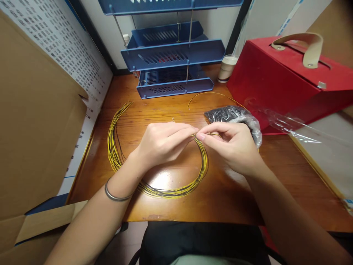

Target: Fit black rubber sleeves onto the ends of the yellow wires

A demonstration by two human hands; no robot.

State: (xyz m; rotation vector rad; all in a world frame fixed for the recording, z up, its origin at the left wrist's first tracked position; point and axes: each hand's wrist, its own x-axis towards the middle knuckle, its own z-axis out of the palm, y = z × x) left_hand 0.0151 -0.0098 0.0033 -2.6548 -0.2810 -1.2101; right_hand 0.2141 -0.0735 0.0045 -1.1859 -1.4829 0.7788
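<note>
A bundle of several thin yellow-and-black wires (116, 154) lies in a loop on the wooden table (220, 195). My left hand (162, 141) pinches one wire near its end above the loop's right side. My right hand (231, 145) meets it fingertip to fingertip and pinches the same wire; whether it also holds a small part is hidden by the fingers. A single yellow wire (209, 94) arcs behind my right hand. A clear plastic bag of small black parts (228, 113) sits just behind my right hand.
A blue stacked letter tray (171, 55) stands at the back. A red box with a tan handle (289, 77) fills the right, a paper cup (226, 68) beside it. Cardboard (35, 132) and a printed sheet (68, 48) wall the left side.
</note>
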